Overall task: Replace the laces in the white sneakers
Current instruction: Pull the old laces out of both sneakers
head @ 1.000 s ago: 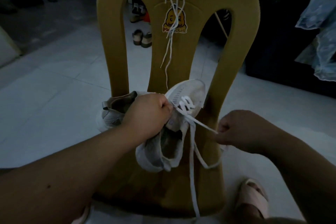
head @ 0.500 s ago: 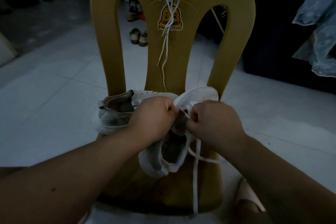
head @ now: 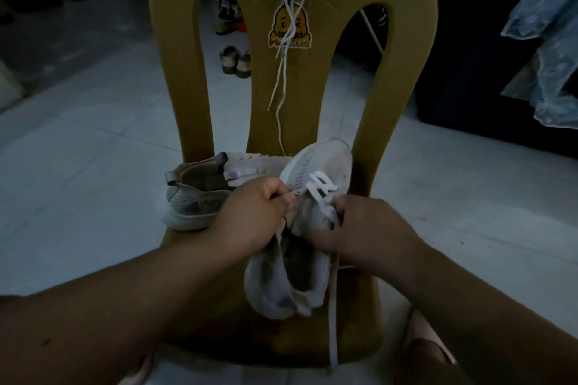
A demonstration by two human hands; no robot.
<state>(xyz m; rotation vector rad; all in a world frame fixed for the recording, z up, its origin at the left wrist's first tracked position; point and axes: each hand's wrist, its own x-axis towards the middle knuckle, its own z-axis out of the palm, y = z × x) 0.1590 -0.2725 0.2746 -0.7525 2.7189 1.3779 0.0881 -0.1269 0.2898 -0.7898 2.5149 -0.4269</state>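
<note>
A white sneaker (head: 325, 166) lies toe-away on the yellow plastic chair's seat (head: 353, 341), its first eyelets crossed by a white lace (head: 322, 186). My left hand (head: 253, 219) pinches one lace end at the sneaker's left eyelet row. My right hand (head: 366, 234) grips the sneaker's right side and the lace there; its fingertips are hidden. A long tail of that lace (head: 332, 316) hangs over the seat's front edge. The second sneaker (head: 200, 194) lies on its side behind my left hand, with no lace visible in it. Older laces (head: 286, 50) dangle from the chair back.
The chair back (head: 403, 50) rises straight ahead, with a duck sticker (head: 289, 28). Sandals (head: 236, 61) and other shoes lie on the tiled floor beyond. Pale cloth (head: 547, 40) hangs at the right. My foot in a pink slipper (head: 428, 344) is beside the chair.
My right hand, which was pulling the lace out to the right, has come back to the sneaker and now grips its right side. My left hand stayed at the eyelets.
</note>
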